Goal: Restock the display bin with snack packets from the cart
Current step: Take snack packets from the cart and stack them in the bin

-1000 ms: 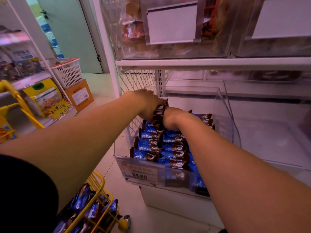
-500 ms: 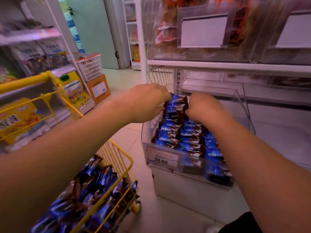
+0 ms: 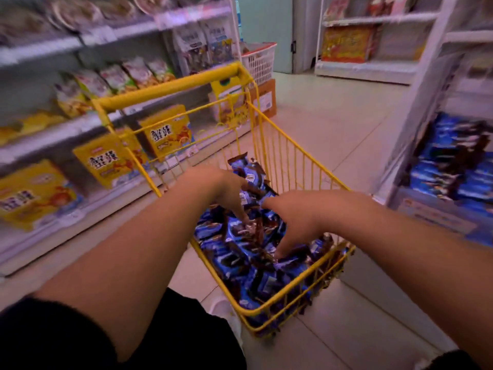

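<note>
A yellow wire cart (image 3: 298, 295) stands on the floor in front of me, heaped with blue and brown snack packets (image 3: 240, 252). Both my hands reach down into the heap. My left hand (image 3: 226, 193) has its fingers pointing down onto the packets, and my right hand (image 3: 296, 220) has its fingers spread and dipping among them. Neither hand visibly holds a packet. The display bin (image 3: 437, 220) with the same packets stacked in it sits at the right edge, blurred.
Shelves with yellow snack boxes (image 3: 112, 161) and bagged goods run along the left. A white basket (image 3: 260, 60) on a cardboard box (image 3: 264, 100) stands beyond the cart. More shelving (image 3: 373, 65) and a door lie at the back. Tiled floor stretches between.
My view has swung left from the display bin to the cart. Both hands left the packets in the bin and now reach down into the cart's heap.
</note>
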Demonstrator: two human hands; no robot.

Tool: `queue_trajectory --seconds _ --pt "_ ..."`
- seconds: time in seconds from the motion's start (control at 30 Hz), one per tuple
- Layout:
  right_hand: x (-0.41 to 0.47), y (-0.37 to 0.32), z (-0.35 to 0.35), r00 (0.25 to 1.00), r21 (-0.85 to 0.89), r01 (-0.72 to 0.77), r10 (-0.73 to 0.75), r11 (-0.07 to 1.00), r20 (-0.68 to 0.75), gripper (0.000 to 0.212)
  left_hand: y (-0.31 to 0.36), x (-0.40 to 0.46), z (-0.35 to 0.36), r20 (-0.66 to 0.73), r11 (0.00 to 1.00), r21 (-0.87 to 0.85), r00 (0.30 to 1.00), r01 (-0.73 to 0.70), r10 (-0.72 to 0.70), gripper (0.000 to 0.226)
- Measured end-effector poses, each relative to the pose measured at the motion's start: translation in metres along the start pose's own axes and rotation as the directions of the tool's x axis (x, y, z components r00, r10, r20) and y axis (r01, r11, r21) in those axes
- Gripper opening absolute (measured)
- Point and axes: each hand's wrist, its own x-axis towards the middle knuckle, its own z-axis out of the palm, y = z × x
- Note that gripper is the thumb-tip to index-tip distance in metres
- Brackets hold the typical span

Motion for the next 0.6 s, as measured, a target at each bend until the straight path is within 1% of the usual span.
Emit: queue_trajectory --seconds 0.07,0.13,0.2,0.23,0.27,0.33,0.37,0.4,0.47,0.5,0.53,0.6 --pt "0.026 -0.004 -0.002 0.992 0.034 -0.015 0.011 0.999 0.123 0.125 -0.009 0.008 0.008 0.047 0.995 0.047 0.995 0.090 -0.092 0.112" --pt "0.047 -0.013 0.000 0.972 0.067 0.014 -0.029 0.998 0.232 0.135 -0.013 0.011 0.014 0.088 0.987 0.078 0.985 0.141 -0.148 0.117" --pt "0.061 -0.026 0.008 0.943 0.082 0.051 -0.075 0.995 0.324 0.136 -0.013 0.011 0.016 0.105 0.985 0.081 0.981 0.152 -0.160 0.119" --pt "0.066 -0.031 0.013 0.935 0.066 0.062 -0.081 0.996 0.346 0.134 -0.012 0.011 0.017 0.112 0.986 0.069 0.981 0.151 -0.158 0.119" --pt "0.070 -0.035 0.017 0.939 0.032 0.067 -0.074 0.997 0.336 0.132 -0.011 0.012 0.017 0.117 0.986 0.050 0.980 0.156 -0.161 0.119" --pt "0.074 -0.039 0.022 0.971 -0.016 0.066 -0.061 0.998 0.233 0.122 -0.008 0.010 0.017 0.104 0.982 0.055 0.978 0.178 -0.183 0.116" --pt "0.074 -0.039 0.023 0.981 -0.015 0.059 -0.055 0.998 0.185 0.113 -0.008 0.008 0.017 0.089 0.978 0.097 0.977 0.183 -0.192 0.111" --pt "0.073 -0.037 0.023 0.985 -0.014 0.049 -0.046 0.999 0.169 0.103 -0.010 0.006 0.015 0.092 0.970 0.157 0.976 0.183 -0.199 0.104" --pt "0.070 -0.033 0.023 0.977 -0.038 0.027 -0.018 0.999 0.211 0.087 -0.016 0.006 0.013 0.163 0.954 0.242 0.962 0.176 -0.219 0.087" --pt "0.068 -0.031 0.023 0.974 -0.051 0.015 -0.003 0.999 0.227 0.084 -0.019 0.006 0.013 0.195 0.949 0.263 0.953 0.175 -0.231 0.082" --pt "0.067 -0.029 0.023 0.973 -0.048 0.009 0.002 0.999 0.230 0.084 -0.021 0.006 0.014 0.214 0.945 0.277 0.948 0.172 -0.235 0.081" --pt "0.067 -0.028 0.022 0.972 0.018 0.019 -0.023 1.000 0.233 0.086 -0.022 0.007 0.015 0.224 0.946 0.280 0.947 0.163 -0.230 0.080"
